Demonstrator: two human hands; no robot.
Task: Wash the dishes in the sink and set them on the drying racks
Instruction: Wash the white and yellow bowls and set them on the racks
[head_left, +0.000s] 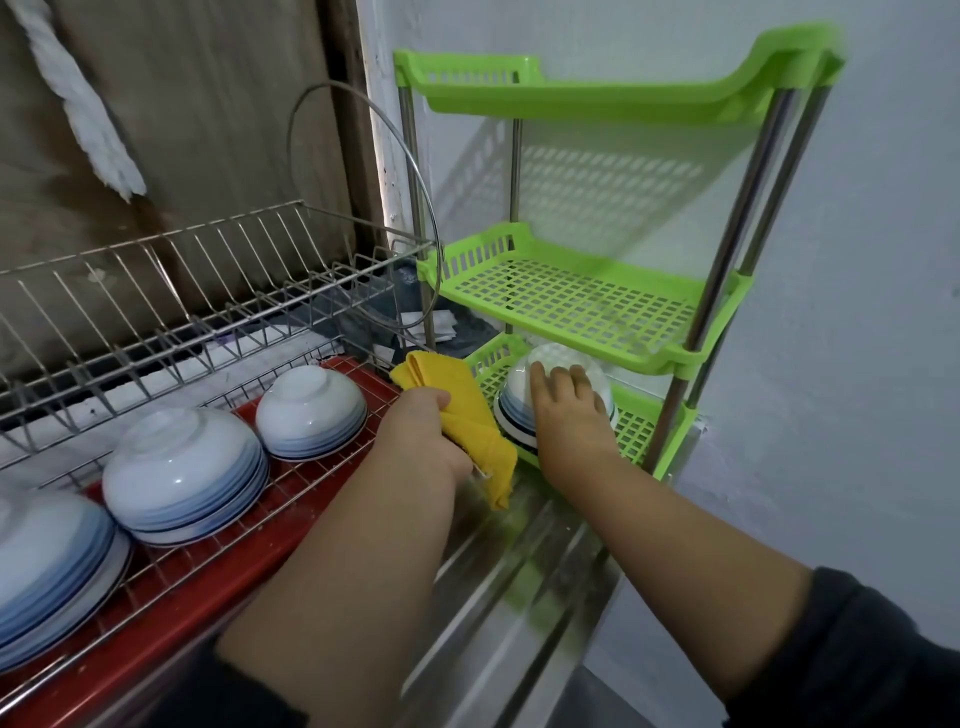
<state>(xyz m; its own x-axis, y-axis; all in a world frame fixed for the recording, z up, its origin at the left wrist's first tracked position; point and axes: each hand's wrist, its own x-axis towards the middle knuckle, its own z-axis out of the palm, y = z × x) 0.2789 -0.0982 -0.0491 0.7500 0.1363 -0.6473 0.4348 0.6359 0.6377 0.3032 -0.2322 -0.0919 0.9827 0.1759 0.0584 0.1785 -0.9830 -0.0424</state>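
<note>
A white bowl with blue bands (514, 400) lies upside down on the bottom shelf of the green plastic rack (639, 421). My right hand (566, 410) rests on top of it, fingers curved over its dome. Just to its left, my left hand (426, 431) grips a yellow cloth (457, 400). Three more blue-banded bowls sit upside down on the wire dish rack (208, 291): a small one (310, 410), a larger one (182, 473) and the largest one (47, 571) at the left edge.
The wire rack stands on a red tray (218, 577). A glass lid (363, 208) leans upright at the wire rack's right end. The green rack's middle shelf (571, 301) and top shelf (597, 93) hold nothing. A ribbed steel drainboard (519, 597) runs below my arms.
</note>
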